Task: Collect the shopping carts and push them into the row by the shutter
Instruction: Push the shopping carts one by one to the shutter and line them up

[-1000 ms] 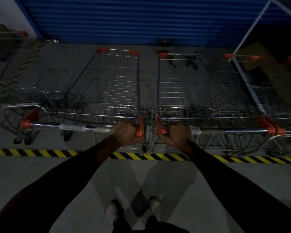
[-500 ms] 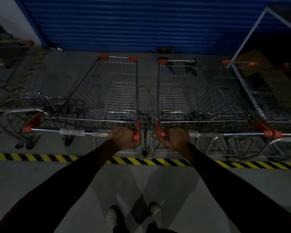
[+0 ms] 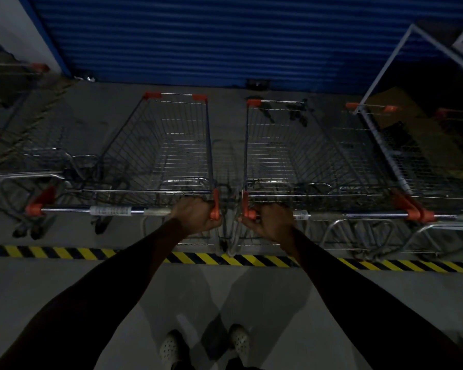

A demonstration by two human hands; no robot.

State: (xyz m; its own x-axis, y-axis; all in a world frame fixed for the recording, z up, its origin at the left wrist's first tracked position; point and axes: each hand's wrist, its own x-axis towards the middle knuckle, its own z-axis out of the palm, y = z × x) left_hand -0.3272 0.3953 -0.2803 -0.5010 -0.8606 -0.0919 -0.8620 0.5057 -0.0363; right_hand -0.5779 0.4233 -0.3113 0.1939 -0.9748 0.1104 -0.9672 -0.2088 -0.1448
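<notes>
Since the earlier frames the whole scene has slipped slightly lower in the frame, while both carts keep much the same place between the striped floor line [image 3: 64,252] and the blue shutter [image 3: 225,36]. The left hand [image 3: 195,213] is clamped around the inner end of the handle bar of the left cart [image 3: 177,145]. The right hand [image 3: 269,220] is clamped likewise on the right cart [image 3: 292,156]. Gripping the neighbouring ends probably lets one person steer both carts side by side. Their noses sit near the shutter at upper centre, beside another cart [image 3: 425,169] parked at right, so the row looks nearly formed.
</notes>
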